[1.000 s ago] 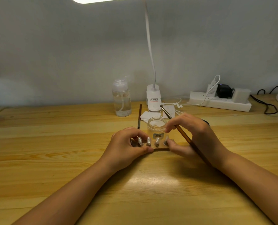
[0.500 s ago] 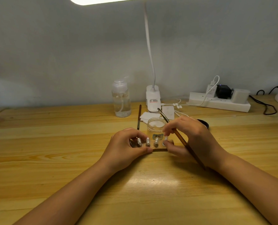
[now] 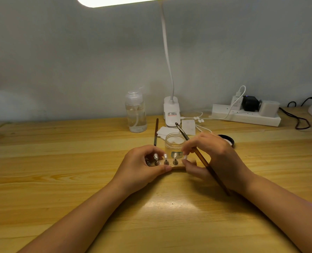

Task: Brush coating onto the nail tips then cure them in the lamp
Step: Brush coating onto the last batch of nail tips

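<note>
Holding steady, right hand (image 3: pixel 217 157) gripping brush (image 3: pixel 202 157), left hand (image 3: pixel 142 167) pinching nail-tip holder (image 3: pixel 169 164) unchanged

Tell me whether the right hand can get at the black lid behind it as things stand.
Probably not straight away: the right hand grips the brush and pinches a nail tip. The black lid lies just behind it, unblocked.
</note>
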`<move>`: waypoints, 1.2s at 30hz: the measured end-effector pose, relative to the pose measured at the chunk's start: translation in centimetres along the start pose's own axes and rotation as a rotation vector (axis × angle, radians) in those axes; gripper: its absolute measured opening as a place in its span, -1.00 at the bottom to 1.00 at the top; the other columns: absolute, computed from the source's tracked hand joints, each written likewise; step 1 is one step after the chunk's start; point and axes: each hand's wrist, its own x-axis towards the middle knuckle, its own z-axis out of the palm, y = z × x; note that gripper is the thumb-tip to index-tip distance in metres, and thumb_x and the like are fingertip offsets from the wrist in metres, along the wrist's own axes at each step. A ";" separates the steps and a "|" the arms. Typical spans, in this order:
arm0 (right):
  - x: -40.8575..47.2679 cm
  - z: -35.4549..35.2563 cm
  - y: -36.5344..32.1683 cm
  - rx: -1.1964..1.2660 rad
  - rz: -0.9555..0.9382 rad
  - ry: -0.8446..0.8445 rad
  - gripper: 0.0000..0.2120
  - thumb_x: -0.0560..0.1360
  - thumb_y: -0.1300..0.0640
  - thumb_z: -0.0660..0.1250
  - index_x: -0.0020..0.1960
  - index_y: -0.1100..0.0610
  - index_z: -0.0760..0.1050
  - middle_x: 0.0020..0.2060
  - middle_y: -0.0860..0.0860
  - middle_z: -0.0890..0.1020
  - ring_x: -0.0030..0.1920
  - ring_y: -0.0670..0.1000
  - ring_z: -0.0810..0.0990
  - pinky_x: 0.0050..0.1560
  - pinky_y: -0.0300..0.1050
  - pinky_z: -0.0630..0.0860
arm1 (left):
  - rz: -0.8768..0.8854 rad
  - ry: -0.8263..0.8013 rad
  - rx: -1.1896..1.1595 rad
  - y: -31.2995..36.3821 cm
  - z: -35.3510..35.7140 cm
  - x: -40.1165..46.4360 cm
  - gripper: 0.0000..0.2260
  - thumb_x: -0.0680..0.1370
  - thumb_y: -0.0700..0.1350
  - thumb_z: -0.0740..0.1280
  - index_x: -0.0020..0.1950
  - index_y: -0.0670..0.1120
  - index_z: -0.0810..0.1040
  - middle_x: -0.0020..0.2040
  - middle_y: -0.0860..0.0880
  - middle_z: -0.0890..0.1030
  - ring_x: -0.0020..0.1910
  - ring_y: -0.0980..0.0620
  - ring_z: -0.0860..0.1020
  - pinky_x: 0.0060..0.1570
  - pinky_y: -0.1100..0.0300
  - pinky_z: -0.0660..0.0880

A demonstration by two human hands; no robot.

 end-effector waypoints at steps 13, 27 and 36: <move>0.2 0.9 -0.4 0.109 0.094 0.158 -0.77 0.37 0.10 0.35 -0.07 0.24 0.53 -0.27 0.03 0.61 -0.22 -0.13 0.55 -0.19 -0.23 0.54 | 0.037 -0.072 0.010 0.0 0.1 0.0 -0.71 0.30 -0.02 0.51 -0.01 0.08 0.58 -0.12 0.05 0.60 -0.10 0.07 0.55 -0.02 0.00 0.51; 0.6 1.9 -2.3 0.254 0.190 0.261 -0.74 0.37 0.09 0.35 -0.04 0.25 0.50 -0.21 -0.07 0.55 -0.15 -0.19 0.54 -0.14 -0.34 0.51 | 0.369 0.170 0.149 0.9 0.3 -0.8 -0.78 0.32 0.25 0.27 -0.10 0.23 0.46 -0.12 0.27 0.53 -0.02 0.26 0.44 0.03 0.09 0.28; 0.6 2.2 -2.5 0.234 0.148 0.254 -0.76 0.37 0.13 0.37 -0.03 0.26 0.51 -0.19 -0.07 0.54 -0.14 -0.20 0.52 -0.12 -0.36 0.51 | 0.465 0.232 0.107 0.9 0.2 -1.0 -0.87 0.39 0.05 0.30 -0.12 0.08 0.53 -0.14 0.25 0.55 -0.06 0.25 0.49 0.01 0.12 0.29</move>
